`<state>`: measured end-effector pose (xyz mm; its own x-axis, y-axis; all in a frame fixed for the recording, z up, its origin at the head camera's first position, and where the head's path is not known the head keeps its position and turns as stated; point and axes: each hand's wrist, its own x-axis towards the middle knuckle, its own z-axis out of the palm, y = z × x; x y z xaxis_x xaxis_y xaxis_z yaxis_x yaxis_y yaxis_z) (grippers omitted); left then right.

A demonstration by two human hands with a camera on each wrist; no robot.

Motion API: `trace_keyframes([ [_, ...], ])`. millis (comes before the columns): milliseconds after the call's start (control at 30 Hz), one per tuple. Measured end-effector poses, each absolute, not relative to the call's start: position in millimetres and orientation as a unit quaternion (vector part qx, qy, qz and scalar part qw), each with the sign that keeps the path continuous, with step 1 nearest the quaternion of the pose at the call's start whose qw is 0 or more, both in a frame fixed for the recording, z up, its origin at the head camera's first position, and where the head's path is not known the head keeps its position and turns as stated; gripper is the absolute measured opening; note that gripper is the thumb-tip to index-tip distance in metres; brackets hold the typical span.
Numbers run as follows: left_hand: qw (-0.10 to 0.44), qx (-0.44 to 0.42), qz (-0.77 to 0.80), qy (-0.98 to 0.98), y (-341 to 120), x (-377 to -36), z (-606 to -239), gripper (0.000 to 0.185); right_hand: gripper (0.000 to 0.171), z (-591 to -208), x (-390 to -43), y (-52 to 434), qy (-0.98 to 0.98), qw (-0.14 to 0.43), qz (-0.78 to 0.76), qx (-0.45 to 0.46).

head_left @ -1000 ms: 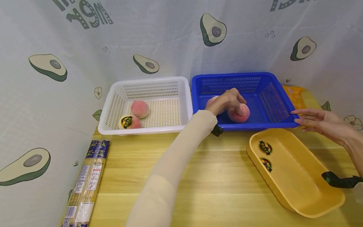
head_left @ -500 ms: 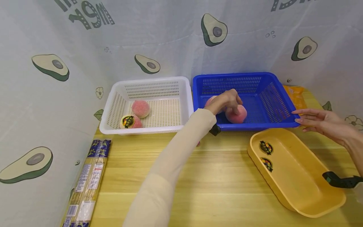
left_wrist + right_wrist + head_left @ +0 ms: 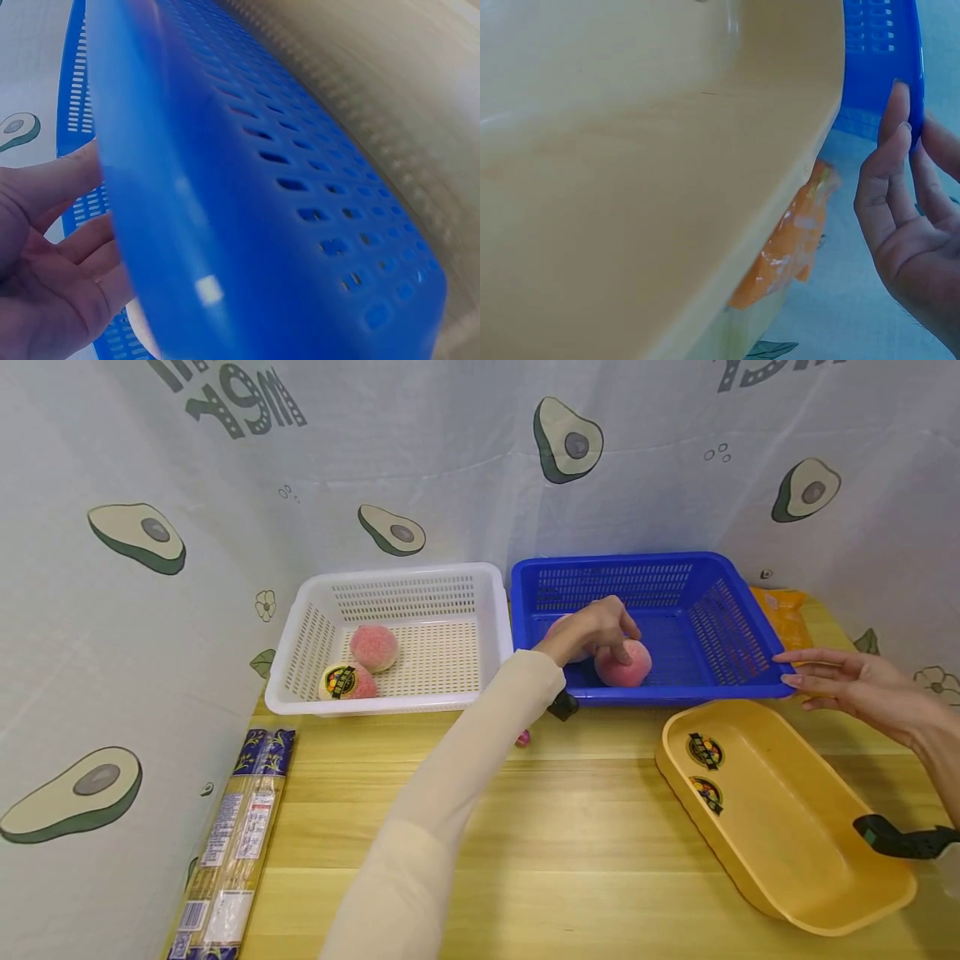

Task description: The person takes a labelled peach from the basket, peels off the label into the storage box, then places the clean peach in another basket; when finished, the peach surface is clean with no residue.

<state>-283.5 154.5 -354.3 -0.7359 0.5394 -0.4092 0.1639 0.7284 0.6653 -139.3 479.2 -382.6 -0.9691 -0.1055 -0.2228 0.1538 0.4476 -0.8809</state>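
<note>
My left hand [image 3: 606,620] reaches into the blue basket [image 3: 712,689] and holds a pink fuzzy peach [image 3: 630,665] from above, fingertips at its top. A second peach [image 3: 561,625] lies beside it, partly hidden by the hand and wrist. In the left wrist view the fingers are partly covered by the basket's rim. At the basket's right front corner, my right hand [image 3: 847,678] pinches the blue rim, with thumb and fingers on either side of it in the right wrist view. Two more peaches, one plain [image 3: 373,647] and one with a black label [image 3: 358,683], sit in the white basket [image 3: 405,702].
A yellow tray [image 3: 795,810] with two stickers stands at the front right, close under my right forearm. Behind the blue basket's right side lies an orange packet [image 3: 783,617]. Packs of noodles [image 3: 232,835] lie at the left. A small pink object [image 3: 522,737] is near my left sleeve.
The left hand and the peach under it have shifted slightly left inside the blue basket. The small pink object has come into view beside the sleeve. The right hand keeps its hold.
</note>
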Motion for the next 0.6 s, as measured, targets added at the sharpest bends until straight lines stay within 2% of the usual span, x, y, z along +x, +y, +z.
trace_keyframes([
  [467,0.310,0.254,0.321,0.858,143,-285,-359,0.046,0.045,-387,-142,486,0.848,0.124,-0.516,0.005],
  [600,0.334,0.225,0.367,0.839,138,-283,-352,0.049,0.048,-385,-140,482,0.845,0.122,-0.521,0.006],
])
